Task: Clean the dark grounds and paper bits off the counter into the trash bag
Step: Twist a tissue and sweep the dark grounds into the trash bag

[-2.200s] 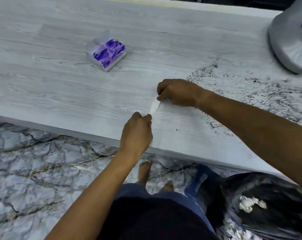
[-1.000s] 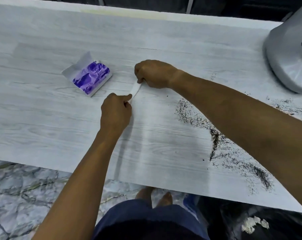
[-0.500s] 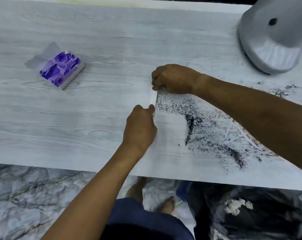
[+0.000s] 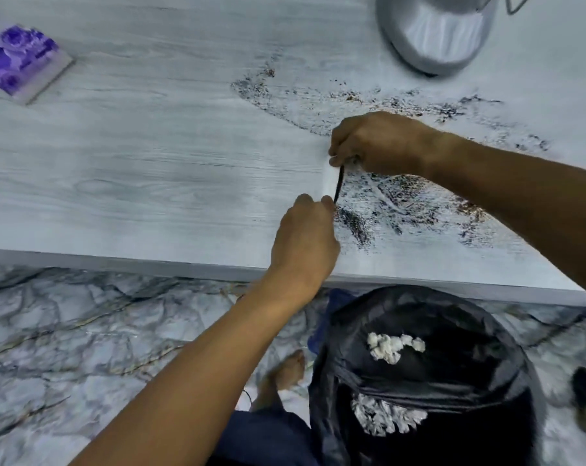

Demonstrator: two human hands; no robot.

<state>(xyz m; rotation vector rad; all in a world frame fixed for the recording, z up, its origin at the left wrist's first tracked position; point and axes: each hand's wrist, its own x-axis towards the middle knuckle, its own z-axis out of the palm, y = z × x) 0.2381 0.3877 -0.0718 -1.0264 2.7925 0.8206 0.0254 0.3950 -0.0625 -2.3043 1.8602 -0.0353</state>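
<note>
While the trash bag (image 4: 419, 375) sits open on the floor just below the counter (image 4: 133, 156) edge (white paper wads inside), both hands work on the counter above it. The left hand (image 4: 303, 245) pinches the near end of a white paper strip (image 4: 328, 183), the right hand (image 4: 375, 142) pinches its far end, strip held on edge against the counter with a dark line of grounds along its right side. Dark grounds (image 4: 402, 196) smear right of the strip and farther back. Purple tissue pack (image 4: 19, 62) far left, grey appliance base (image 4: 436, 31) far right.
</note>
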